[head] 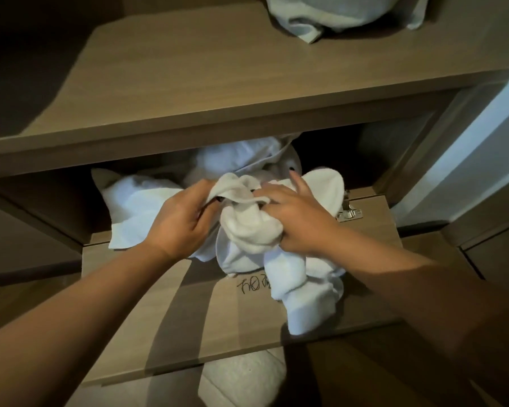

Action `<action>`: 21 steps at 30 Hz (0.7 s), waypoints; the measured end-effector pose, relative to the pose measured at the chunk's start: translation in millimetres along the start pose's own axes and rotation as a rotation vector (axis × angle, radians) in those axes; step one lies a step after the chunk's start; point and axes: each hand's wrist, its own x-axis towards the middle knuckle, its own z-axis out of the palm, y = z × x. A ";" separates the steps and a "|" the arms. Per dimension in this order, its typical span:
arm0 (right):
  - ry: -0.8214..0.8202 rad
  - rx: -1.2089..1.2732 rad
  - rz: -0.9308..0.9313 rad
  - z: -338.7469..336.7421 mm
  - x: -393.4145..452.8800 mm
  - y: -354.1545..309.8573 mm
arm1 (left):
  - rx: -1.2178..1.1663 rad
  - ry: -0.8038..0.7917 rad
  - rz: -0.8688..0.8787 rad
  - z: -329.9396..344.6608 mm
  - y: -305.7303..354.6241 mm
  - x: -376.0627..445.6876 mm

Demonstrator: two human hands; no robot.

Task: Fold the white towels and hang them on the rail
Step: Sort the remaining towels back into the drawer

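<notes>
At the bottom edge, a pale mat (241, 380) is seen on the floor below a wooden flap (165, 312), which is folded down roughly level and carries dark handwriting (254, 286). A white towel (249, 227) is gripped above the flap by both hands: the left hand (178, 220) is curled round its upper left fold, and the right hand (294, 220) is clenched on its right side with the forefinger raised free. The towel is bunched, with its long axis running from the hands down and to the right, and its tail is draped over the flap near the front edge. Behind it, more towels (135, 207) are piled in the open compartment, spilling over its sill. A metal hinge (348, 212) is fixed at the flap's right rear corner. Above, a wooden shelf (188, 83) is largely bare, with a grey-white bundle (341, 16) at its far right. A pale wall (488, 154) bounds the right side.
</notes>
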 end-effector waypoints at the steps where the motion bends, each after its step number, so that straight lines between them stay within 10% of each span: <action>1: -0.018 0.029 0.040 -2.7 4.5 0.5 | 0.018 -0.012 -0.024 -2.1 -2.8 -1.8; 8: 0.378 0.181 0.001 -27.2 -15.9 17.8 | 0.304 -0.379 -0.177 -0.4 -33.3 -23.6; 21: 0.829 0.031 0.022 -65.6 -69.4 35.1 | 0.772 -0.239 -0.382 8.1 -67.0 -1.2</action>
